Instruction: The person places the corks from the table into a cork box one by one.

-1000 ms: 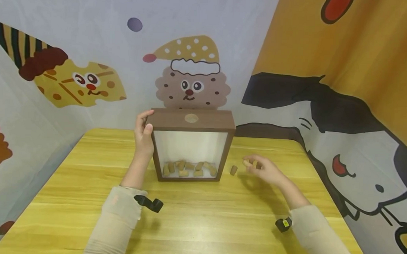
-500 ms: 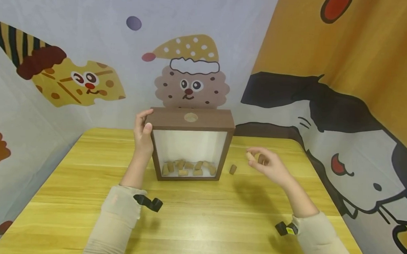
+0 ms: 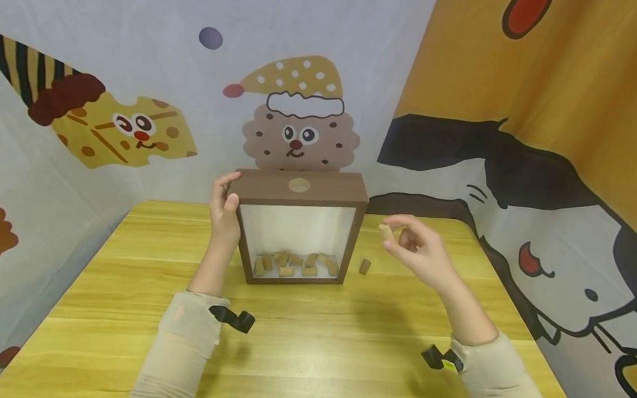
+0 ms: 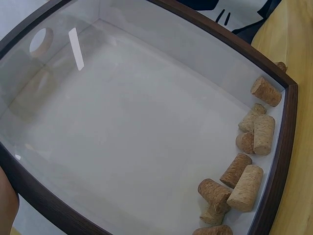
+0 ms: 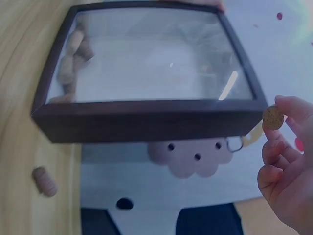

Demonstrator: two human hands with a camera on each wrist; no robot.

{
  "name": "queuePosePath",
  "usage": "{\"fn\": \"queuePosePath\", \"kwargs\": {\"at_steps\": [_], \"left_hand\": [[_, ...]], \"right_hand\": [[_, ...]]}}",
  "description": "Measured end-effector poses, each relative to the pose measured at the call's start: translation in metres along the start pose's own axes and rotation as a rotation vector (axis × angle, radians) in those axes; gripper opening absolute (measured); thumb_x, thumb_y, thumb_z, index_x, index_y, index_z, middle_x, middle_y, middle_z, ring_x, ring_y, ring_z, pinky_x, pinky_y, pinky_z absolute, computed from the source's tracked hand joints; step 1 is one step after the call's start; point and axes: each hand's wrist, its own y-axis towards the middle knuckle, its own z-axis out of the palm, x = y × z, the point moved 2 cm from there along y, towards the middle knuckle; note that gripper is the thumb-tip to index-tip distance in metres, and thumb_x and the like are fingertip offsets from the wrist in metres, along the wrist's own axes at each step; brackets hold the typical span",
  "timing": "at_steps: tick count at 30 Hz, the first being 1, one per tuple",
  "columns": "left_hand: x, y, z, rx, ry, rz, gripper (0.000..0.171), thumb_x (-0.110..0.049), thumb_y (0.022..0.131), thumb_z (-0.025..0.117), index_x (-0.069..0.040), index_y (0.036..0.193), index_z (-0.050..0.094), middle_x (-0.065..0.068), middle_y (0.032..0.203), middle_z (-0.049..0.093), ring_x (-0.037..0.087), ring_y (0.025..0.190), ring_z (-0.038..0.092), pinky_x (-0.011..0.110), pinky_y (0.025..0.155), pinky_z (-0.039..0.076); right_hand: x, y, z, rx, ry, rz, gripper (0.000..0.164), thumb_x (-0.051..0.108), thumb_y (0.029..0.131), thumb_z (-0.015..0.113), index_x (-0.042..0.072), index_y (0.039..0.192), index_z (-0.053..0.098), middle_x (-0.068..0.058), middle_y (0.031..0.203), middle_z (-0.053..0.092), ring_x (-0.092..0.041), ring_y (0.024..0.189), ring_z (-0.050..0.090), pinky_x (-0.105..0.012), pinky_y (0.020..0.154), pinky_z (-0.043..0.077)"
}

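A dark brown wooden box frame [image 3: 263, 188] with a clear front stands upright on the table, a round hole [image 3: 299, 185] in its top. My left hand [image 3: 225, 216] grips its upper left corner, thumb at the front edge. Several corks [image 4: 246, 187] lie along the bottom inside the box. To the right of the box and above the table, my right hand [image 3: 422, 252] pinches a cork [image 3: 386, 232] between thumb and fingertips. The right wrist view shows that cork's round end [image 5: 273, 118]. One loose cork [image 3: 365, 267] lies on the table near the box's right side.
The yellow wood-grain table [image 3: 297, 344] runs back to a printed cloth [image 3: 170, 59] hung behind it, and the cloth also covers both sides. A small black camera mount [image 3: 232, 318] sits on the left wrist, another [image 3: 441, 358] on the right.
My right hand has risen from near the tabletop with the cork, first shifting slightly right, then back left toward the box. My left hand, the box and the loose cork stay in place.
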Motion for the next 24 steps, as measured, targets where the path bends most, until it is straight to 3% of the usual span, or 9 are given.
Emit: {"fn": "queuePosePath", "kwargs": {"at_steps": [7, 15, 21, 24], "left_hand": [[0.000, 0.000, 0.001, -0.001, 0.009, 0.004, 0.079, -0.070, 0.077, 0.061, -0.005, 0.122, 0.054, 0.008, 0.131, 0.047, 0.029, 0.134, 0.029, 0.050, 0.109, 0.010], [0.001, -0.001, 0.000, -0.010, 0.008, 0.000, 0.081, -0.069, 0.077, 0.062, -0.002, 0.122, 0.053, 0.007, 0.130, 0.048, 0.028, 0.134, 0.029, 0.049, 0.109, 0.010], [0.003, -0.001, -0.001, -0.004, -0.002, -0.006, 0.074, -0.068, 0.077, 0.062, -0.009, 0.121, 0.056, 0.006, 0.131, 0.047, 0.036, 0.135, 0.025, 0.048, 0.109, 0.010], [0.002, -0.001, 0.000, -0.004, -0.001, 0.003, 0.076, -0.068, 0.077, 0.062, -0.006, 0.121, 0.055, 0.007, 0.130, 0.048, 0.038, 0.134, 0.025, 0.049, 0.109, 0.010]], "right_hand": [[0.012, 0.015, 0.008, -0.067, 0.037, -0.075, 0.046, -0.016, 0.074, 0.072, 0.000, 0.116, 0.061, -0.004, 0.095, 0.060, -0.012, 0.057, 0.042, -0.024, 0.050, 0.035], [0.026, 0.039, 0.025, -0.066, 0.104, -0.145, 0.044, -0.016, 0.074, 0.072, -0.002, 0.114, 0.060, -0.007, 0.087, 0.060, -0.013, 0.055, 0.039, -0.025, 0.051, 0.035], [0.037, 0.056, 0.036, -0.072, 0.120, -0.158, 0.042, -0.013, 0.076, 0.072, 0.001, 0.114, 0.061, -0.009, 0.097, 0.064, -0.014, 0.052, 0.040, -0.025, 0.048, 0.035], [0.041, 0.066, 0.040, -0.068, 0.124, -0.143, 0.040, -0.008, 0.078, 0.073, 0.004, 0.115, 0.061, -0.007, 0.098, 0.066, -0.015, 0.052, 0.040, -0.026, 0.045, 0.033]]}}
